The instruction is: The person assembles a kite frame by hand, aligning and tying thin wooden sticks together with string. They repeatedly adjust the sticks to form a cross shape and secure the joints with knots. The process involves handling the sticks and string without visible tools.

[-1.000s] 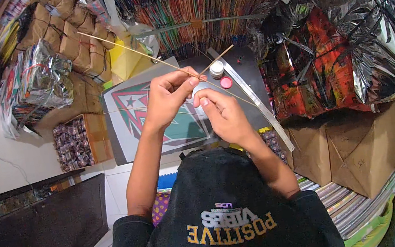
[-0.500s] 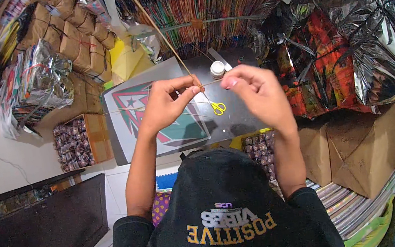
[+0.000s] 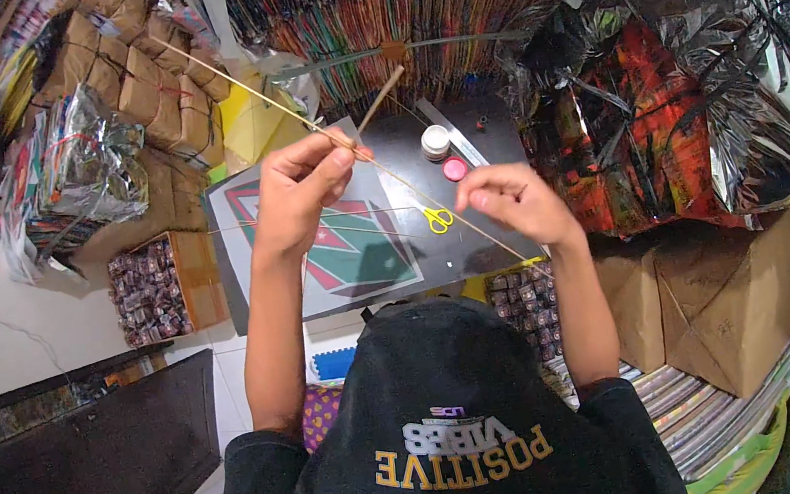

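Observation:
My left hand (image 3: pixel 306 189) pinches two thin bamboo sticks where they cross above the table. The longer bamboo stick (image 3: pixel 241 85) slants from the upper left down toward the lower right, passing close by my right hand. A shorter bamboo stick (image 3: pixel 383 100) points up and away from the crossing. My right hand (image 3: pixel 523 207) is closed with its thumb and fingertips together; what it holds, if anything, is too fine to make out. Between the hands, yellow-handled scissors (image 3: pixel 439 221) lie on the dark table (image 3: pixel 428 268), near a white jar (image 3: pixel 436 142) and a round pink piece (image 3: pixel 455 170).
A printed sheet (image 3: pixel 387 258) with a red and green design lies under my left hand, with more thin sticks across it. A metal ruler (image 3: pixel 453 133) rests behind the jar. Stacked folded material (image 3: pixel 382 11), a box of small packs (image 3: pixel 195 275) and shiny bags (image 3: pixel 641 131) surround the table.
The crossed sticks have turned, the long one now tilting to the upper left. My left hand has shifted slightly left; my right hand has moved down and right, uncovering the pink piece.

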`<move>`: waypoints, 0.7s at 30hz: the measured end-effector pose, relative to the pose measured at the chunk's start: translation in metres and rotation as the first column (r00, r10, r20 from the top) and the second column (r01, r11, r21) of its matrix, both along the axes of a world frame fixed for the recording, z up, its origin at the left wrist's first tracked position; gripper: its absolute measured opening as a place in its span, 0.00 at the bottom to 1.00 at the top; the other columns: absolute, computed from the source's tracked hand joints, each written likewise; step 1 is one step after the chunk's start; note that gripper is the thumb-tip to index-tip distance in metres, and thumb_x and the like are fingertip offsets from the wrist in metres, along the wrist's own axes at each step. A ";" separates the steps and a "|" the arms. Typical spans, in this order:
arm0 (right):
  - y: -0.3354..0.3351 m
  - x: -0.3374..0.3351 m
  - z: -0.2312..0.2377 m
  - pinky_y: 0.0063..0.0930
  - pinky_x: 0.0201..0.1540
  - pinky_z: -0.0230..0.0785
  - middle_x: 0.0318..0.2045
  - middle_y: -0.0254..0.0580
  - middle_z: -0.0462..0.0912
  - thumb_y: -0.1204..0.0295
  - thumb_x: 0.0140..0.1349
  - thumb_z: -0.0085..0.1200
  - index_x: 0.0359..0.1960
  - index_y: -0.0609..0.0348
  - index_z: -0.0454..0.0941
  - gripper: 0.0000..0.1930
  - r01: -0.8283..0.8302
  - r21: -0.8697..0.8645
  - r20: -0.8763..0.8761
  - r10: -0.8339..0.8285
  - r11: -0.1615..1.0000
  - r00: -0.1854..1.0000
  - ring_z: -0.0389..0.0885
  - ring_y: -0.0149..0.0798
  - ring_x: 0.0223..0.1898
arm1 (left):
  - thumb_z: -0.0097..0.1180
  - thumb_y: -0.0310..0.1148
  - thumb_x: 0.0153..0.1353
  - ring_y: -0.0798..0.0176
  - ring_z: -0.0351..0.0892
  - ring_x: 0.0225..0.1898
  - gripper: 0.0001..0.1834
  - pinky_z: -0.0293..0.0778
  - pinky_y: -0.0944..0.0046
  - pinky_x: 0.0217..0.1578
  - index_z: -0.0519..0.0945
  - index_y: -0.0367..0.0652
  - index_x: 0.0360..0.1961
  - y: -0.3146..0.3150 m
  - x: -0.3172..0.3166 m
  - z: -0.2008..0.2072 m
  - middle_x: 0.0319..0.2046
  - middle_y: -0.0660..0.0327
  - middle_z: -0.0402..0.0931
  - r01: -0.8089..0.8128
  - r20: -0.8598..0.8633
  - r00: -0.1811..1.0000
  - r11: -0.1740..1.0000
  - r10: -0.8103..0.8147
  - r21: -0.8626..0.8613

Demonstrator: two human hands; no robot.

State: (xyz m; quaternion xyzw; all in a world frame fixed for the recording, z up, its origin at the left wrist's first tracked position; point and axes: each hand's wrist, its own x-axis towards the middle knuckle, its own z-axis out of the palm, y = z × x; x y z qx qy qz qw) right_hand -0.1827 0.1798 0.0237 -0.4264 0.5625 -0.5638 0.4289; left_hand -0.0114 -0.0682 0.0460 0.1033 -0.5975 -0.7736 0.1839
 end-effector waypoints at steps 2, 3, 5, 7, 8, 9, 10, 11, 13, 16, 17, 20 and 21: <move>-0.003 0.013 -0.002 0.16 0.31 0.59 0.30 0.27 0.81 0.68 0.71 0.53 0.41 0.61 0.81 0.09 -0.034 0.013 0.141 0.032 0.999 0.990 0.69 0.17 0.29 | 0.62 0.32 0.65 0.78 0.63 0.22 0.11 0.58 0.76 0.22 0.81 0.36 0.43 0.000 -0.003 -0.002 0.36 0.59 0.83 -0.004 -0.026 1.000 0.994 0.007 0.112; -0.004 0.013 -0.008 0.16 0.28 0.57 0.28 0.25 0.78 0.67 0.71 0.53 0.41 0.60 0.81 0.09 -0.086 -0.005 0.243 0.085 0.996 0.966 0.67 0.17 0.27 | 0.62 0.31 0.65 0.78 0.64 0.23 0.11 0.58 0.76 0.22 0.81 0.35 0.44 0.001 -0.003 -0.003 0.37 0.59 0.83 -0.001 -0.044 0.999 0.986 0.009 0.169; -0.008 0.012 -0.025 0.16 0.23 0.52 0.22 0.23 0.73 0.65 0.72 0.53 0.41 0.58 0.80 0.10 -0.180 -0.057 0.434 0.186 0.982 0.881 0.63 0.16 0.21 | 0.61 0.31 0.66 0.78 0.65 0.24 0.11 0.58 0.77 0.22 0.80 0.35 0.45 0.001 -0.006 -0.004 0.39 0.58 0.83 0.007 -0.072 0.997 0.968 0.011 0.250; -0.009 0.023 -0.033 0.16 0.19 0.45 0.19 0.20 0.66 0.64 0.73 0.52 0.40 0.59 0.79 0.11 -0.109 -0.060 0.409 0.124 0.992 0.904 0.56 0.16 0.18 | 0.61 0.30 0.66 0.78 0.65 0.24 0.11 0.59 0.78 0.22 0.79 0.36 0.47 0.002 -0.010 -0.003 0.40 0.57 0.84 0.018 -0.093 0.996 0.954 0.010 0.298; -0.011 0.030 -0.028 0.17 0.19 0.43 0.19 0.20 0.65 0.63 0.73 0.53 0.40 0.61 0.78 0.12 -0.083 -0.049 0.391 0.095 0.995 0.915 0.55 0.16 0.17 | 0.60 0.30 0.66 0.79 0.64 0.24 0.11 0.59 0.78 0.22 0.80 0.36 0.46 0.002 -0.011 -0.003 0.41 0.57 0.84 -0.006 -0.082 0.996 0.956 0.031 0.292; -0.013 0.035 -0.024 0.18 0.19 0.42 0.19 0.20 0.64 0.63 0.72 0.53 0.39 0.62 0.78 0.13 -0.056 -0.039 0.373 0.066 0.998 0.926 0.53 0.17 0.17 | 0.60 0.30 0.67 0.79 0.64 0.24 0.10 0.59 0.78 0.22 0.80 0.37 0.46 0.003 -0.012 -0.002 0.41 0.57 0.84 -0.029 -0.072 0.996 0.958 0.052 0.286; -0.016 0.037 -0.020 0.17 0.20 0.45 0.22 0.23 0.69 0.66 0.72 0.53 0.40 0.63 0.78 0.11 -0.089 -0.066 0.359 0.107 0.994 0.927 0.56 0.16 0.18 | 0.60 0.30 0.67 0.79 0.63 0.23 0.10 0.59 0.78 0.22 0.81 0.37 0.45 0.003 -0.013 -0.001 0.41 0.57 0.84 -0.052 -0.061 0.996 0.959 0.072 0.279; -0.019 0.042 -0.017 0.16 0.21 0.47 0.24 0.24 0.71 0.66 0.73 0.53 0.40 0.63 0.79 0.11 -0.067 -0.073 0.307 0.086 0.995 0.948 0.58 0.16 0.19 | 0.60 0.31 0.67 0.79 0.63 0.23 0.09 0.58 0.78 0.21 0.82 0.37 0.45 0.005 -0.015 0.001 0.39 0.59 0.83 -0.097 -0.033 0.993 0.961 0.109 0.257; -0.025 0.057 -0.014 0.16 0.23 0.52 0.28 0.27 0.76 0.68 0.73 0.52 0.41 0.64 0.79 0.11 -0.022 -0.090 0.200 0.040 0.996 0.979 0.63 0.17 0.22 | 0.61 0.32 0.67 0.80 0.62 0.22 0.09 0.57 0.78 0.21 0.83 0.38 0.43 0.008 -0.018 0.005 0.34 0.63 0.82 -0.184 0.022 0.983 0.961 0.183 0.209; -0.027 0.074 -0.016 0.19 0.45 0.67 0.40 0.32 0.80 0.71 0.73 0.49 0.46 0.65 0.79 0.10 -0.045 -0.114 0.137 0.061 0.992 0.989 0.73 0.23 0.42 | 0.61 0.33 0.66 0.81 0.62 0.22 0.09 0.54 0.78 0.21 0.85 0.38 0.41 0.003 -0.020 0.000 0.24 0.70 0.75 -0.196 0.077 0.978 0.980 0.192 0.044; -0.027 0.078 -0.009 0.18 0.45 0.67 0.40 0.31 0.80 0.71 0.73 0.49 0.46 0.65 0.79 0.10 -0.046 -0.109 0.134 0.061 0.993 0.989 0.73 0.23 0.42 | 0.62 0.33 0.66 0.81 0.62 0.22 0.09 0.54 0.78 0.20 0.85 0.38 0.42 0.002 -0.019 -0.002 0.26 0.71 0.76 -0.211 0.085 0.974 0.977 0.209 0.017; -0.023 0.080 0.008 0.18 0.31 0.58 0.35 0.27 0.79 0.70 0.72 0.50 0.45 0.61 0.80 0.10 -0.036 -0.004 0.058 0.037 0.999 0.998 0.66 0.19 0.31 | 0.62 0.33 0.66 0.82 0.62 0.22 0.10 0.53 0.78 0.21 0.85 0.38 0.42 -0.002 -0.016 -0.004 0.25 0.72 0.74 -0.278 0.118 0.952 0.960 0.281 -0.044; -0.021 0.080 0.009 0.18 0.27 0.54 0.34 0.26 0.79 0.69 0.72 0.50 0.44 0.60 0.81 0.10 -0.019 0.008 0.028 0.019 1.000 0.999 0.64 0.18 0.27 | 0.62 0.33 0.66 0.81 0.62 0.22 0.09 0.53 0.77 0.21 0.85 0.39 0.42 -0.004 -0.016 -0.001 0.23 0.73 0.72 -0.315 0.135 0.938 0.948 0.319 -0.051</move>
